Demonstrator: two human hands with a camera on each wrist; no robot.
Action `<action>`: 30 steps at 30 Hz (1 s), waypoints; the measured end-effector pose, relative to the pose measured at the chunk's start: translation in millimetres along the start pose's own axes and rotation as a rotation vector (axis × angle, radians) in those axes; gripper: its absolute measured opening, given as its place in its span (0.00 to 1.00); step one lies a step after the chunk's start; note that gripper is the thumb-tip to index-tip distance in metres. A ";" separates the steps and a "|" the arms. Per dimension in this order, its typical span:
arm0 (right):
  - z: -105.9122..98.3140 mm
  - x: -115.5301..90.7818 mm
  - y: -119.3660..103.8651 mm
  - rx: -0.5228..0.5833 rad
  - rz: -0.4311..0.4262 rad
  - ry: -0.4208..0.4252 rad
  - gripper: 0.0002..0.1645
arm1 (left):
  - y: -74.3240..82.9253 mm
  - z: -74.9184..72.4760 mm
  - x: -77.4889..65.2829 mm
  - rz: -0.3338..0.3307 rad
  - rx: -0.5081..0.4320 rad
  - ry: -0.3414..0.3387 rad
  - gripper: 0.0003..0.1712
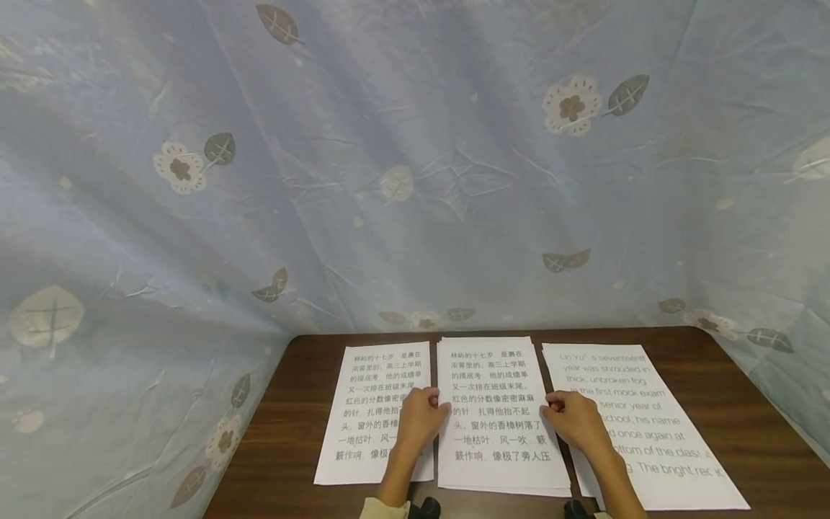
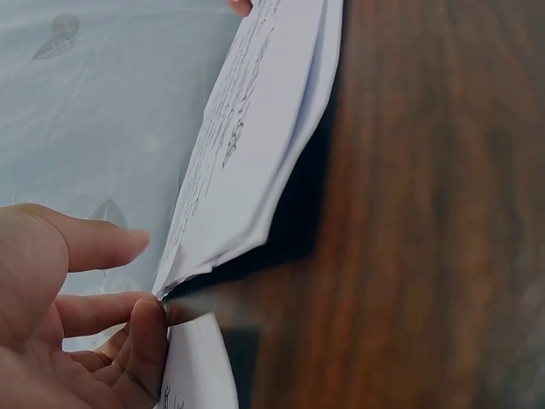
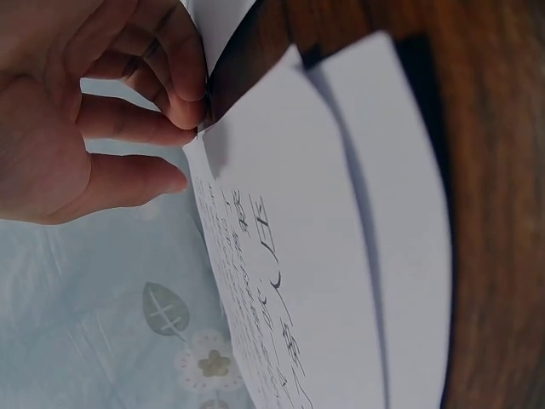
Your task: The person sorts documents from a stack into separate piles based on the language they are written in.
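A creased, pale blue fabric curtain with leaf prints point(image 1: 402, 245) rises behind a dark brown, wood-grained table point(image 1: 279, 425). A white, rectangular printed paper stack point(image 1: 489, 432) lies on it between other white papers point(image 1: 655, 425). The left hand point(image 1: 420, 417) and right hand point(image 1: 576, 418), thumbs parted from loosely bent fingers, touch the stack's opposite long edges.

Pale blue cloth point(image 1: 415, 238), leaf and flower print, behind dark wood-grain table point(image 1: 720, 404).

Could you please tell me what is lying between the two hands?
The middle paper stack, printed with Chinese text, lies between the left hand and the right hand; the head view shows this.
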State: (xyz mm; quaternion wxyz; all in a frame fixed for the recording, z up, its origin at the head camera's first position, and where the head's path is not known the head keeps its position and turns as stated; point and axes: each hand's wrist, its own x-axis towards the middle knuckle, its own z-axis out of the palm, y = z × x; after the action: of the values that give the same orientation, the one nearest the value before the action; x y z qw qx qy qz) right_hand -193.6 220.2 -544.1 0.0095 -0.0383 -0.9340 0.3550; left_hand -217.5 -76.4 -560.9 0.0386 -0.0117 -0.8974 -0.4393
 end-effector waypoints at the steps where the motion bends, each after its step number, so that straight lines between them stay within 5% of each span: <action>1: 0.4 0.0 0.3 -0.002 0.004 0.001 0.24 | 0.1 0.0 0.0 0.000 0.002 -0.001 0.23; 30: -3.4 -2.3 -7.5 0.029 0.004 0.010 0.25 | 1.3 0.2 0.1 0.014 -0.020 0.000 0.24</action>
State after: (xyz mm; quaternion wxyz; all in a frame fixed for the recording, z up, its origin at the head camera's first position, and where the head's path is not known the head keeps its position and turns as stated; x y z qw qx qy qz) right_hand -191.6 216.6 -536.6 0.0140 -0.0417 -0.9286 0.3684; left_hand -217.5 -75.4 -560.0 0.0413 -0.0183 -0.8929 -0.4480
